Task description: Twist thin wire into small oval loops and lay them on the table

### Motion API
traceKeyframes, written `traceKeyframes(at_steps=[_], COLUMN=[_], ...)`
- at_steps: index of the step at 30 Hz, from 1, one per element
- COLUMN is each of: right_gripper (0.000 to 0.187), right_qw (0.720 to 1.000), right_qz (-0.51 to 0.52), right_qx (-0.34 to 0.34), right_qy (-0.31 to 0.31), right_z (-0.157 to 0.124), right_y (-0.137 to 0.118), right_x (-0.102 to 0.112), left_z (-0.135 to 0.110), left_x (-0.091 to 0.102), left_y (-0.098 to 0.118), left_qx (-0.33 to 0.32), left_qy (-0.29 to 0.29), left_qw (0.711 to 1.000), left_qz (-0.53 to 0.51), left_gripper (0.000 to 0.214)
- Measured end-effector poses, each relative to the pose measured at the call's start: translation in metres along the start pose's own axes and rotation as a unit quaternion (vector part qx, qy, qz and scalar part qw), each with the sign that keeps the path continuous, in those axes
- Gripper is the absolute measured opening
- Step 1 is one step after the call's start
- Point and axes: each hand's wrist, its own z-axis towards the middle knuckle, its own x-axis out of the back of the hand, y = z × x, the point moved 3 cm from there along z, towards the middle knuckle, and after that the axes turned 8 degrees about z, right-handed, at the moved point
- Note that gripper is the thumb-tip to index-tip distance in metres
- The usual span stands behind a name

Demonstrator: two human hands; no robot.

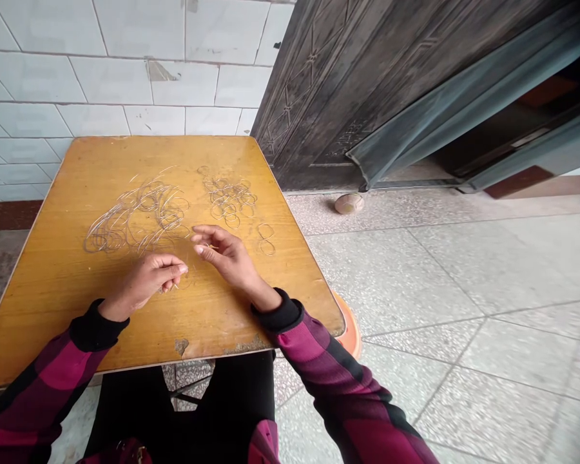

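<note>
My left hand (pixel 149 280) is closed in a pinch above the tabletop. A thin wire (pixel 176 285) pokes out below its fingertips, and a faint wire loop shows close by. My right hand (pixel 227 258) hovers just to the right, thumb and fingers apart; a small glint shows between them, too fine to make out. Beyond my left hand lies a loose pile of long curved wires (pixel 140 209). Farther right sits a cluster of small wire rings (pixel 229 196). Two joined or touching loops (pixel 267 240) lie beside my right hand.
The wooden table (pixel 212 322) has a chipped front edge. White tiled wall (pixel 125 77) stands behind it, with a dark carved door (pixel 328 84) and a grey-blue curtain (pixel 415 122) to the right. A round stone-like object (pixel 348 203) rests on the floor. An orange stool (pixel 350 328) shows under the table's corner.
</note>
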Motion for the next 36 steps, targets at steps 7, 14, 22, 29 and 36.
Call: traceKeyframes(at_steps=[7,14,22,29,36], right_gripper=[0.019,0.030,0.025,0.022,0.024], right_qw=[0.974,0.985,0.979,0.953,0.929], right_qz=[-0.191,-0.141,-0.171,-0.269,-0.334], right_qx=[0.072,0.005,0.031,0.060,0.112], right_qy=[-0.098,-0.095,-0.102,-0.124,-0.112], right_z=[-0.001,-0.005,-0.007,-0.006,-0.007], right_y=[-0.013,-0.009,-0.014,-0.019,-0.020], right_x=[0.001,0.007,0.005,0.004,0.001], left_z=[-0.001,-0.003,-0.003,-0.003,-0.003], left_x=[-0.003,0.000,-0.001,-0.002,-0.003], left_y=[0.002,0.006,0.009,0.010,0.008], left_qx=[0.015,0.010,0.010,-0.006,-0.012], left_qy=[0.011,0.020,0.020,0.021,0.020], left_qw=[0.999,1.000,1.000,0.999,0.999], left_qz=[0.027,0.009,0.022,0.038,0.048], left_gripper=[0.025,0.024,0.024,0.025,0.023])
